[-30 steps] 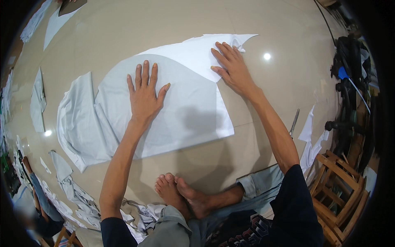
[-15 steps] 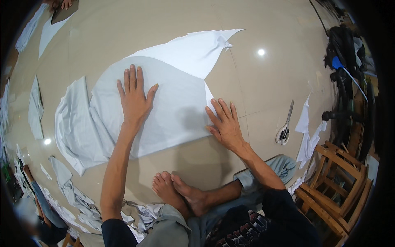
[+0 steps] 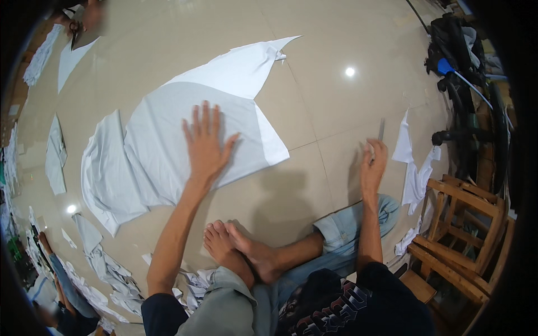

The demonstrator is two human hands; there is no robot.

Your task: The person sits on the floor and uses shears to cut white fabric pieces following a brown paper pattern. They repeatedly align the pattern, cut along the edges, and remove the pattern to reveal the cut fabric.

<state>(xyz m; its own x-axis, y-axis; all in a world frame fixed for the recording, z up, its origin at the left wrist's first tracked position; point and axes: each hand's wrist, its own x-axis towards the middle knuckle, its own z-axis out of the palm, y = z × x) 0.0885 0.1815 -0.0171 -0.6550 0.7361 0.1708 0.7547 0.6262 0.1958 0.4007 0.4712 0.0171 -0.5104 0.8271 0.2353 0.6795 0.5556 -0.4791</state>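
The left hand lies palm down on a big piece of grey cloth, its fingers and thumb spread wide; its grip is fully open and has hold of nothing. The grey cloth is spread on the shiny tiled floor in front of the person, smooth around the hand and bunched into folds toward the left end. Its curved upper edge lies over a white cloth, which shows beyond it and runs to a sharp point at the upper right.

Off to the right, well apart from the cloth, the right hand is at the scissors. Its fingers are curled in and the blades stick out past them, pointing away from the person; the handles are covered, so I cannot tell whether that grip has closed on them.

White scraps lie on the floor to the right of the scissors, near a wooden frame. The person's bare feet are together just below the grey cloth. At the upper left, a co-worker's hand is near another white piece.
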